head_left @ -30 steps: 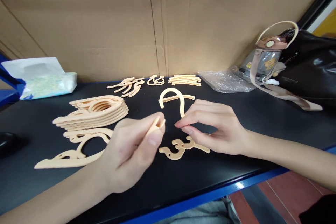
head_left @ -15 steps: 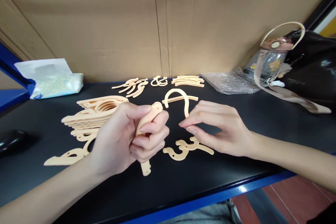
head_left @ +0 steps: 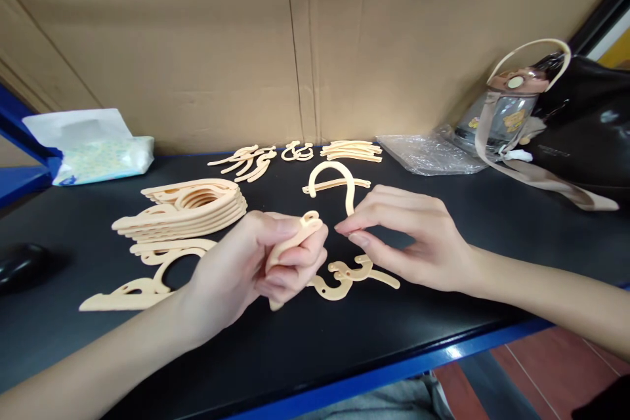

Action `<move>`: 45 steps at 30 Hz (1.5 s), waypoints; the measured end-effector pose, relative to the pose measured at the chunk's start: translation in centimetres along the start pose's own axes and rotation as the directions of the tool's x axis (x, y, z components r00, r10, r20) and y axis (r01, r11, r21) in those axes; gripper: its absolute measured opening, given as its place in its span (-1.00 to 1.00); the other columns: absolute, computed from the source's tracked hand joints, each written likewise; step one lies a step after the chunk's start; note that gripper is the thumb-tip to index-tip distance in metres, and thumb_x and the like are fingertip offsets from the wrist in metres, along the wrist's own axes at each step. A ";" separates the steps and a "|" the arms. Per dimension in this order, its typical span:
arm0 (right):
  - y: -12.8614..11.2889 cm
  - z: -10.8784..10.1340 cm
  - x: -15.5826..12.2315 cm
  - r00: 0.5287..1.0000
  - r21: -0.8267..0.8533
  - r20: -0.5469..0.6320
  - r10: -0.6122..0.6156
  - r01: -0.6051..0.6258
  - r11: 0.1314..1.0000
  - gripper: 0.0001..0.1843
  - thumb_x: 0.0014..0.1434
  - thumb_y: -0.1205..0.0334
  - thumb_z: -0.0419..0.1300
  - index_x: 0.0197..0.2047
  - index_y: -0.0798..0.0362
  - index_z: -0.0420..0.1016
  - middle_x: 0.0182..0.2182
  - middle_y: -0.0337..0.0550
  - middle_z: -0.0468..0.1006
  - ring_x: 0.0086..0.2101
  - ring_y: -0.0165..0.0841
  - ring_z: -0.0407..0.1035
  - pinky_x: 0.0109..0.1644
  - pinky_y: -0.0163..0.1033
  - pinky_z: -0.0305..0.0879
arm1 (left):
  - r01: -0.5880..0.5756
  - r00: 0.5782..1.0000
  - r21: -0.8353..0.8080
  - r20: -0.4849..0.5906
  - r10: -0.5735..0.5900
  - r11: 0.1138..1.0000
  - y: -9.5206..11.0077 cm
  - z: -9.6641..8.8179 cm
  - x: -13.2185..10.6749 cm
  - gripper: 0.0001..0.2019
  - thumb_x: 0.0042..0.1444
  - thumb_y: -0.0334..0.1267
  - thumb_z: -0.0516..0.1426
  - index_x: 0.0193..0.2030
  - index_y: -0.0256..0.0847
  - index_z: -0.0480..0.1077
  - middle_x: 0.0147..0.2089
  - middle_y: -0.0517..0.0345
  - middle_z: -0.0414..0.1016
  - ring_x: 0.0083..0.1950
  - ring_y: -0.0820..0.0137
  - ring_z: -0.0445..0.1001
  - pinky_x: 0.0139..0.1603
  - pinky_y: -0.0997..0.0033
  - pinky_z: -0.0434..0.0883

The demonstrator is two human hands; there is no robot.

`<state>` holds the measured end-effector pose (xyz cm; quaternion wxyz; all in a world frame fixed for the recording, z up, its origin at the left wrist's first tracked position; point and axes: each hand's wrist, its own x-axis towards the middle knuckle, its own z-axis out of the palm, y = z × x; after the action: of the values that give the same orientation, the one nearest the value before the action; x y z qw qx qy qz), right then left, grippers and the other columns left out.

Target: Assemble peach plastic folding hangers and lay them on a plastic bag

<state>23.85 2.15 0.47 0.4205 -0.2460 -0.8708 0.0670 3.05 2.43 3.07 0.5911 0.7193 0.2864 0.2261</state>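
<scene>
My left hand (head_left: pixel 256 262) is closed around a curved peach plastic piece (head_left: pixel 295 239), its looped end poking out toward my right hand. My right hand (head_left: pixel 408 236) hovers just beside it with thumb and forefinger pinched together; what they hold, if anything, is too small to make out. Under the hands lie small peach curved pieces (head_left: pixel 344 275) on the black table (head_left: pixel 344 341). A peach hook piece (head_left: pixel 335 180) rests just beyond my right fingers.
A stack of peach hanger-shaped parts (head_left: pixel 187 207) lies left of centre, a loose one (head_left: pixel 142 275) in front. More small parts (head_left: pixel 295 156) line the cardboard wall. Tissue pack (head_left: pixel 93 151) at far left, water bottle (head_left: pixel 506 111), black bag (head_left: pixel 585 131) and plastic wrap (head_left: pixel 428 152) at right.
My left hand has turned the curved piece from upright to lying across its fingers and brought its looped end close to my right fingertips. My right hand stayed nearly still.
</scene>
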 end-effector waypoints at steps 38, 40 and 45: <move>3.5 1.4 0.0 0.817 0.582 0.371 0.440 -0.574 0.576 -0.79 0.25 0.27 0.16 -0.09 0.14 0.53 -0.22 -0.17 0.59 -0.21 -0.49 0.48 -0.13 -0.38 0.39 | 0.090 0.981 0.963 -0.131 0.146 0.254 -3.8 0.0 0.8 -0.76 0.34 -0.21 -0.15 -0.18 -0.16 0.30 -0.59 0.31 0.39 -0.58 0.37 0.41 -0.55 0.44 0.12; 3.5 1.5 0.0 0.813 0.593 0.369 0.451 -0.579 0.559 -0.81 0.23 0.29 0.18 -0.11 0.14 0.54 -0.26 -0.19 0.60 -0.23 -0.50 0.48 -0.12 -0.37 0.40 | 0.077 0.984 0.966 -0.113 0.138 0.247 -3.7 0.1 0.8 -0.75 0.34 -0.21 -0.15 -0.19 -0.16 0.31 -0.58 0.30 0.40 -0.56 0.35 0.43 -0.54 0.43 0.13; 3.4 1.7 0.0 0.784 0.616 0.385 0.487 -0.611 0.497 -0.84 0.10 0.33 0.29 -0.21 0.15 0.57 -0.33 -0.23 0.60 -0.30 -0.50 0.48 -0.11 -0.33 0.41 | 0.042 0.986 0.959 -0.085 0.143 0.279 -3.6 0.2 0.8 -0.73 0.35 -0.20 -0.17 -0.31 -0.15 0.26 -0.60 0.31 0.38 -0.57 0.37 0.41 -0.56 0.44 0.11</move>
<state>23.83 5.24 -1.69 0.3665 -0.3213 -0.6794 0.5485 3.26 3.27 -0.50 0.0099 0.9186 0.3864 0.0823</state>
